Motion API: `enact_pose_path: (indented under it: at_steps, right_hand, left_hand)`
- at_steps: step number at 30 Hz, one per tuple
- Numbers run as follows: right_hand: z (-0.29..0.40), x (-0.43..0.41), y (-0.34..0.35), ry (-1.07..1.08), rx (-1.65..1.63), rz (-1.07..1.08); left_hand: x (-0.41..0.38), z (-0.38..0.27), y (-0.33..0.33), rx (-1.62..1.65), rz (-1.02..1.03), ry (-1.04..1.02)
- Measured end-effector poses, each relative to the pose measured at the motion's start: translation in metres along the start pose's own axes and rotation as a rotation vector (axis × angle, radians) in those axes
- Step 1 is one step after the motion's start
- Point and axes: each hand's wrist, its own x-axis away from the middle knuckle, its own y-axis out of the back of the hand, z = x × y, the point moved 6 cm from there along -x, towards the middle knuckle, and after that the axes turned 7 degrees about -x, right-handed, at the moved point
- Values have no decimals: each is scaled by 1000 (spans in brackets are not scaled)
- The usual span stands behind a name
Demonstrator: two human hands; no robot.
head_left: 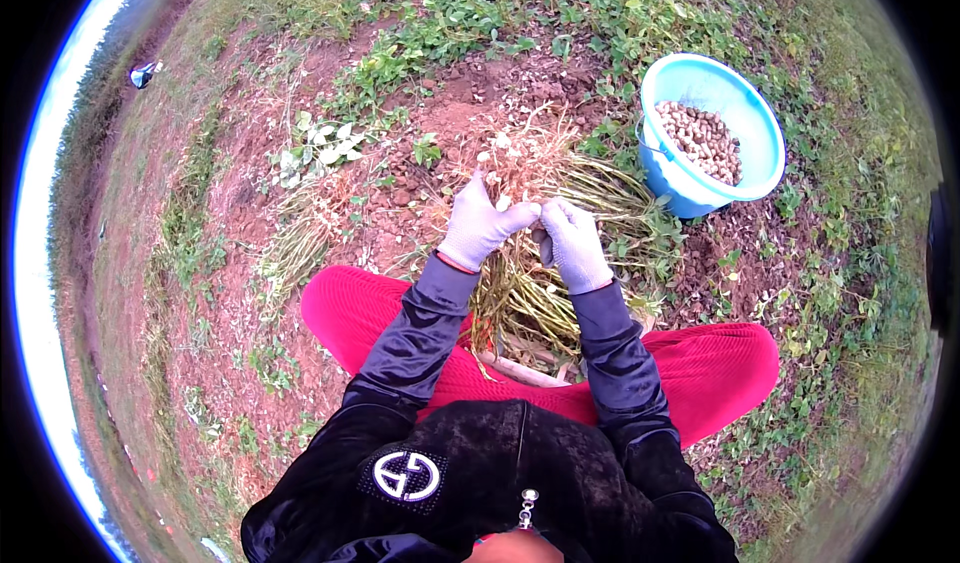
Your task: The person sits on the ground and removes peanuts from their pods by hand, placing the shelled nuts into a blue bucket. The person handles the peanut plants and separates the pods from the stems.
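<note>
My left hand (484, 221), in a pale knitted glove, is at the root end of a bunch of peanut plants (529, 293), its thumb and index finger spread around the roots. The stems run down between my forearms towards my lap. My right hand (574, 244), gloved alike, is beside it with curled fingers, touching or nearly touching the left thumb. Whether a pod is between its fingertips is hidden. Just beyond both hands are tangled tan roots (525, 154) with a few pale pods. More cut stems (611, 188) lie to the right of them.
A light-blue bucket (675, 191) partly filled with peanuts (701, 141) stands at the front right. Another heap of pulled plants (300, 236) lies on the reddish soil at left. Leafy green plants (480, 7) grow ahead. A pale wooden piece (525, 371) shows between my bent legs.
</note>
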Motion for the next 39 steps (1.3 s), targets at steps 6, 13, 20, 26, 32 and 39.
enact_pose_path:
  at_steps: [6, 13, 20, 26, 32, 39]
  right_hand:
    - [-1, 6, 12, 101, -251, -80]
    - [33, -8, 44, 192, -420, -33]
    - [11, -11, 43, 95, -673, 187]
    - [21, -59, 96, -6, -1033, 28]
    - [153, -90, 174, 542, -1534, -359]
    - [52, -17, 3, 278, 77, -76]
  left_hand:
    - [11, 50, 0, -338, -66, 81]
    - [-6, 42, 12, 184, -218, 143]
    - [-6, 46, 48, 174, -256, 187]
    - [0, 38, 51, 812, -152, 317]
    - [9, 41, 42, 983, -41, 271]
    - [10, 18, 25, 898, -29, 158]
